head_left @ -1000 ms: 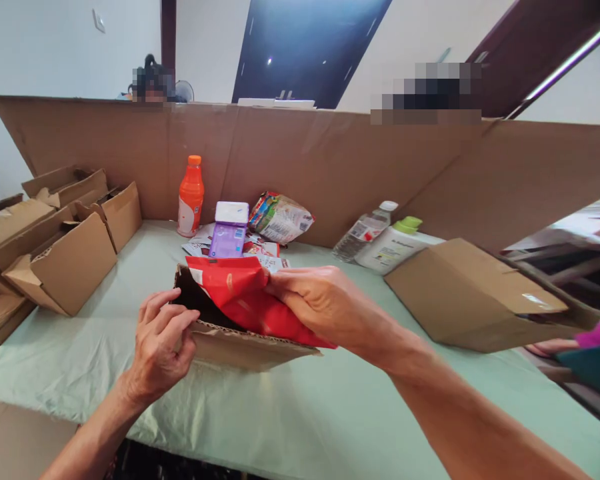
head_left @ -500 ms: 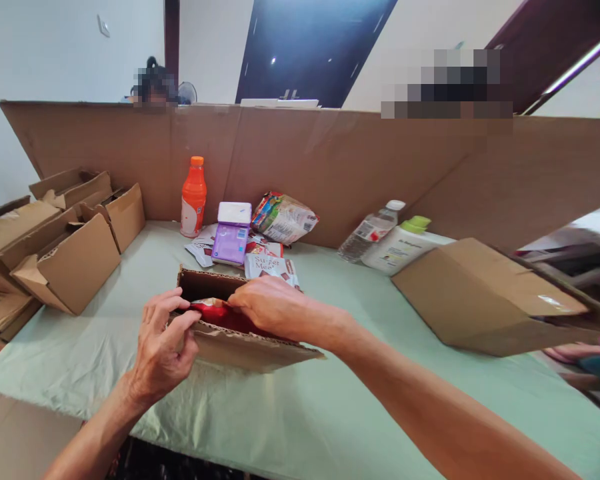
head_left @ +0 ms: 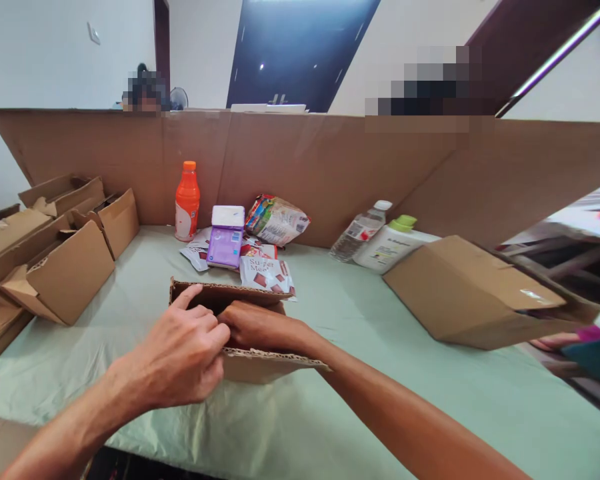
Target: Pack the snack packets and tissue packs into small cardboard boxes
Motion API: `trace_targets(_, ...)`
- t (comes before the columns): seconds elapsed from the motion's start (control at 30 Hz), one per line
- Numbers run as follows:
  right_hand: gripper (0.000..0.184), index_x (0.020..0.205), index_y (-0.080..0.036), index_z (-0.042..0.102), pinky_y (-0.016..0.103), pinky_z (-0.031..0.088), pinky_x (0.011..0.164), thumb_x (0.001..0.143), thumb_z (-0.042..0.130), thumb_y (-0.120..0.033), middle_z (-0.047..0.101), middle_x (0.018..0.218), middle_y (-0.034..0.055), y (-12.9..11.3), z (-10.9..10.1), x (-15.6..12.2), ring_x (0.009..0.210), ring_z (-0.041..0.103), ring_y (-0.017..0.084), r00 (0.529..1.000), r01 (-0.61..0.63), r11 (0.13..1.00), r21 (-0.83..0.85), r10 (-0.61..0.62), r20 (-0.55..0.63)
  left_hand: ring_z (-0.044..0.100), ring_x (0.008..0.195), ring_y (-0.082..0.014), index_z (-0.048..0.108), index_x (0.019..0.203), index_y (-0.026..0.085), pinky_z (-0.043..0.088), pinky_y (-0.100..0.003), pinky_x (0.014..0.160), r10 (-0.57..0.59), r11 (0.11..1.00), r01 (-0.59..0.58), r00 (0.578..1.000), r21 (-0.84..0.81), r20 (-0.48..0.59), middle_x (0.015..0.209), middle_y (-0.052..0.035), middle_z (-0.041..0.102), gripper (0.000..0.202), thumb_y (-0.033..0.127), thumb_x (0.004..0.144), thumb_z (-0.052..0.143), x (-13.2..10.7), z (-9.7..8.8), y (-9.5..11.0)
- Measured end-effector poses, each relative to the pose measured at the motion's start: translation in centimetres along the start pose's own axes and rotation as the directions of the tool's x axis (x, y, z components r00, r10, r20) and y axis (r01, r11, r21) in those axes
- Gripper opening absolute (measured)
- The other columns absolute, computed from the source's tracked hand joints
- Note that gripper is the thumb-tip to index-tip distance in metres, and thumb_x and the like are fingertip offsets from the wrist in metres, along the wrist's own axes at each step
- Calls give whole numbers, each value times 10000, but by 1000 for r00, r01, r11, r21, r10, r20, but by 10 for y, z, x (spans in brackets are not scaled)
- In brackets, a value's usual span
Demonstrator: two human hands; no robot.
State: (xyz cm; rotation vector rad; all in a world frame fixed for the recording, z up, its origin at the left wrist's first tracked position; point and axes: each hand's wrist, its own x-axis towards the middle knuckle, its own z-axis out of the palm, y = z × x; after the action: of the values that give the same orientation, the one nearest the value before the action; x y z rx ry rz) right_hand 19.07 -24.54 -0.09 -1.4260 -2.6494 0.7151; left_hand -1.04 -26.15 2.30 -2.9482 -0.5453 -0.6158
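An open-topped cardboard box (head_left: pixel 265 368) stands in front of me on the cloth-covered table. My left hand (head_left: pixel 185 350) is over its left end, the index finger stretched to the far rim and the other fingers bent around the near left edge. Inside the opening is my right hand (head_left: pixel 253 327), fingers curled and their tips hidden by the left hand and the box. What they hold cannot be made out. Just behind the box lie a white packet (head_left: pixel 266 273) marked "Meal" and a purple pack (head_left: pixel 225 247).
An orange bottle (head_left: pixel 187 203) and a colourful bag (head_left: pixel 279 220) stand before a cardboard partition (head_left: pixel 340 173). To the right are a clear bottle (head_left: pixel 361 233), a white bottle with green cap (head_left: pixel 391 245) and a larger carton (head_left: pixel 460 293). Several boxes (head_left: pixel 63 273) crowd the left. Two people are beyond the partition.
My left hand has moved right over the box's left end, its index finger now extended. My right hand has gone deeper inside. The red packet seen in the box is now out of sight.
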Motion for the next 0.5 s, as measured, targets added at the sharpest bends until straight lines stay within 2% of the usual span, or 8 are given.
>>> trace_targets(0.1,250,932,-163,783,276,447,668,898,540,-111,802,934,62,0,-5,-21,758,670,183,999,34,999,40,-32,-34,671,651,-257,621,689,212,501,-529,993,-19,999,16,998,41,68,648,-56,680,81,179,750,579,8,5,1)
trace_targets(0.2,301,1128,-198,764,281,524,834,960,515,-189,793,1075,57,7,-12,-57,932,714,182,965,113,979,171,-68,-253,657,583,-267,590,645,225,539,-457,778,-48,999,47,992,5,116,595,-57,662,110,161,733,569,8,9,-2)
trace_targets(0.27,294,1087,-213,775,269,555,831,994,510,-302,797,1020,54,21,-16,-80,906,725,170,892,140,950,278,1,-453,649,564,-255,571,633,236,518,-396,660,-43,999,46,987,-15,154,587,-49,656,126,152,726,556,7,8,-4)
trace_targets(0.33,296,1007,-225,788,269,576,782,977,550,-398,798,942,49,48,-16,-93,844,729,171,800,80,934,349,149,-582,651,564,-252,590,655,237,492,-366,590,-58,998,60,971,-1,230,605,-52,671,111,156,722,555,10,5,-5)
trace_targets(0.4,314,982,-218,791,293,590,759,944,573,-442,795,902,54,86,-12,-92,813,730,187,698,-45,920,390,308,-647,666,583,-258,629,706,227,498,-367,592,-92,996,93,930,14,355,649,-63,701,93,167,732,563,15,0,-6)
trace_targets(0.47,369,1045,-188,776,322,602,743,943,519,-433,793,904,72,130,-5,-82,808,733,204,617,-188,890,415,436,-655,684,628,-273,646,735,212,514,-380,622,-132,989,147,867,5,480,692,-81,720,82,180,740,570,20,-6,-6)
trace_targets(0.5,396,1091,-172,761,334,607,739,949,475,-407,794,943,86,151,-1,-74,831,739,214,594,-259,873,414,481,-644,690,660,-286,646,738,201,521,-390,639,-133,985,171,845,-25,518,709,-95,722,79,182,745,569,23,-9,-6)
